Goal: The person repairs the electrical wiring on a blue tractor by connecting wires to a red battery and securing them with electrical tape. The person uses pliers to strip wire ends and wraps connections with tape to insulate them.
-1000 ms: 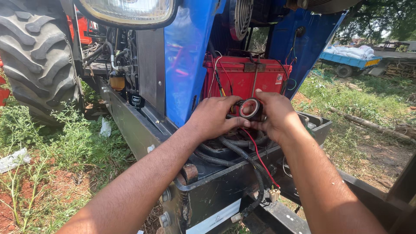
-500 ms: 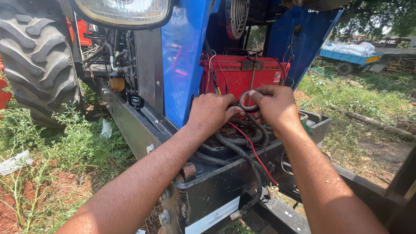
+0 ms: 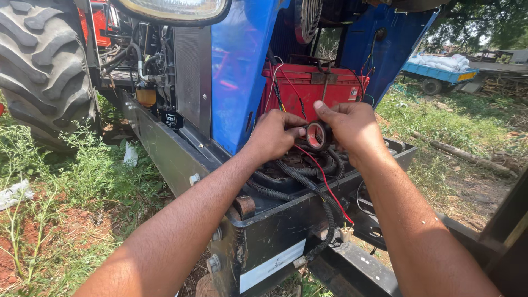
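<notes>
Left hand (image 3: 272, 135) and right hand (image 3: 352, 127) pinch a tape roll (image 3: 317, 136); red battery (image 3: 313, 88) at 12 o'clock bears a small white label (image 3: 352, 94).

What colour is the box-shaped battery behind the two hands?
The battery is red, seen best in the head view.

tape roll (image 3: 316, 136): glossy black plastic film, smooth
battery (image 3: 322, 88): red plastic case, smooth, dusty
conduit (image 3: 297, 175): black ribbed plastic, matt
wire (image 3: 329, 186): thin, red plastic sheath, smooth
panel (image 3: 236, 66): blue painted metal, glossy
tray (image 3: 275, 231): dark painted metal, dull, scuffed
tyre (image 3: 41, 66): black rubber, matt, deep rough lugs
headlamp (image 3: 176, 8): clear, glossy lens
</notes>
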